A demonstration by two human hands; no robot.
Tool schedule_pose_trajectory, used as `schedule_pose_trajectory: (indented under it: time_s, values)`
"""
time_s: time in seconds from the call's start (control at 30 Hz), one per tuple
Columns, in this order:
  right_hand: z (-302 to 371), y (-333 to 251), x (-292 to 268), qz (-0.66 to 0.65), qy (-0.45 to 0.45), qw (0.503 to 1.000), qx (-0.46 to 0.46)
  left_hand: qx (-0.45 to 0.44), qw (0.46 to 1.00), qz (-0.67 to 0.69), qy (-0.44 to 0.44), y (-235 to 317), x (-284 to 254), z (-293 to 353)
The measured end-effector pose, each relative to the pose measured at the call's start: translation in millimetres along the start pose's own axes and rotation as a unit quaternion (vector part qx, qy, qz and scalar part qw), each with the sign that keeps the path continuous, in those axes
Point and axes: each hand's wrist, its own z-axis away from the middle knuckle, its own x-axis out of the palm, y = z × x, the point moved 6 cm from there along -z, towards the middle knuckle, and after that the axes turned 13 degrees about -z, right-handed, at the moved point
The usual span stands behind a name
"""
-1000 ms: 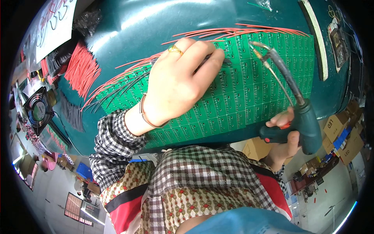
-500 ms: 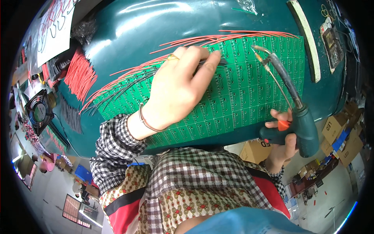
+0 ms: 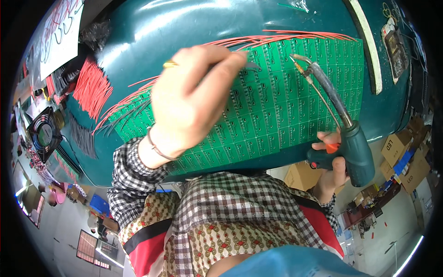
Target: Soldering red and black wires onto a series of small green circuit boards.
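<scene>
A green circuit board panel [image 3: 277, 108], divided into many small boards, lies on the table in front of me. Red wires [image 3: 307, 35] run along its far edge, and black wires [image 3: 134, 112] lie over its left part. Above the panel, my left hand [image 3: 189, 99] is closed in a pinch, blurred by motion; a short dark wire end [image 3: 252, 66] shows at its fingertips. My right hand [image 3: 338, 171] grips a teal soldering gun [image 3: 360, 154] at the near right, one finger by its orange trigger [image 3: 332, 147]. The gun's bent tip [image 3: 295, 59] hovers over the panel's upper right area.
At the left lie a pile of red wires [image 3: 92, 87], a bundle of black wires [image 3: 82, 136] and a small black fan [image 3: 45, 131]. A pale strip [image 3: 367, 51] borders the panel's right side, with a grimy tray [image 3: 393, 55] beyond. Cartons [image 3: 399, 147] stand on the right.
My left hand has shifted left and slightly away from me, lifting off the panel's middle. The soldering gun has moved slightly left, still in my right hand.
</scene>
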Motion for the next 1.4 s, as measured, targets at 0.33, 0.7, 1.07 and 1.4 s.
schedule_pose_trajectory:
  time_s: [0.33,0.7,1.07,1.4]
  values:
    - [-5,-4,2,-0.008,-0.001,1.0,-0.015,0.008,0.999,-0.003,-0.047,-3,-4,5]
    - [-7,-5,1,0.003,0.01,1.0,-0.018,0.0,0.998,0.019,-0.06,5,-10,-3]
    - [-12,6,-13,-0.097,0.042,0.994,-0.035,0.012,0.996,0.054,-0.075,22,5,-6]
    - [-19,34,-22,-0.312,0.031,0.948,-0.06,-0.037,0.992,0.101,-0.072,2,36,-17]
